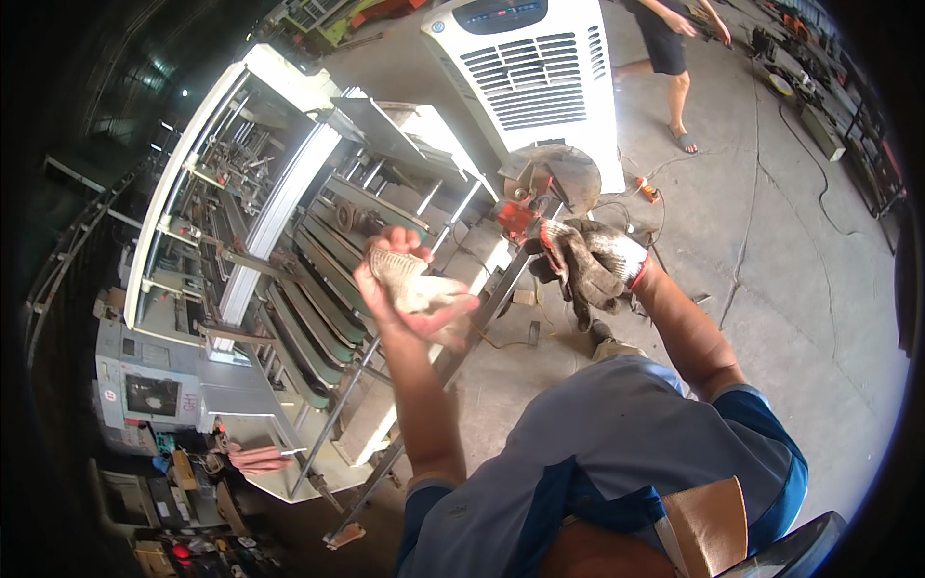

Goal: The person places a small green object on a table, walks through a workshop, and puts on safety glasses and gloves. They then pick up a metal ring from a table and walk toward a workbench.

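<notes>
My left hand (pixel 403 289) is raised in front of the machine frame, bare-fingered and blurred, its fingers apart and slightly curled. A pale, ribbed-looking patch shows across its palm; whether that is fabric or sunlit skin I cannot tell. On my right hand (pixel 609 258) is a soiled grey-white knit work glove with a red-edged cuff. Its fingers are closed on a second dirty work glove (pixel 562 252), which hangs limp with its red-edged cuff toward the upper left. Just beyond it sits a red tool-like part (pixel 516 220) by a round metal-topped stand (pixel 568 178).
A large white-framed machine (pixel 279 241) with rows of curved slats fills the left. Ahead stands a white air cooler (pixel 535 82). Another person's leg (pixel 677 101) shows at the upper right. Cables and an orange bottle (pixel 647 190) lie on the concrete floor (pixel 790 279).
</notes>
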A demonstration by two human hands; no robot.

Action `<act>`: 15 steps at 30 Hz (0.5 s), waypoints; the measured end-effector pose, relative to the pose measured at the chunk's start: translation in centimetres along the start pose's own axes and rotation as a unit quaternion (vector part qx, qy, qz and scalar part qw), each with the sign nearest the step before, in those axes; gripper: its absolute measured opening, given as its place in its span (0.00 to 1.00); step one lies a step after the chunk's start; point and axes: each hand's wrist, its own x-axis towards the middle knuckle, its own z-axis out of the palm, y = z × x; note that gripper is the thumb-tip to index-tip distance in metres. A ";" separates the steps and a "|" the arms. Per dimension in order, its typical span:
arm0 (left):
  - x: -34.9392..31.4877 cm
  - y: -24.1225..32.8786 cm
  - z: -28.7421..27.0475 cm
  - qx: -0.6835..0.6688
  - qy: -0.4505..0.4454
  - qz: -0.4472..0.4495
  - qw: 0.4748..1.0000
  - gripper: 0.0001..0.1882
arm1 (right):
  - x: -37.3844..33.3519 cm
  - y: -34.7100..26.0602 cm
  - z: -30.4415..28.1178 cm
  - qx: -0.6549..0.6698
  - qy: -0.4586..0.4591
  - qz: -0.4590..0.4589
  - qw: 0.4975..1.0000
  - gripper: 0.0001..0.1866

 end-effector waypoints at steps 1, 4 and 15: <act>-1.0 1.5 -0.2 0.075 0.022 0.012 0.997 0.14 | -0.2 0.1 -0.6 -0.068 0.036 0.008 0.997 0.16; -5.7 5.1 -0.2 0.374 0.128 0.076 0.915 0.10 | 0.8 1.6 -3.6 -0.145 0.085 0.101 0.981 0.16; -24.4 8.4 5.9 0.647 0.435 -0.126 0.613 0.08 | -0.6 19.4 -21.3 -0.557 0.218 0.283 0.750 0.23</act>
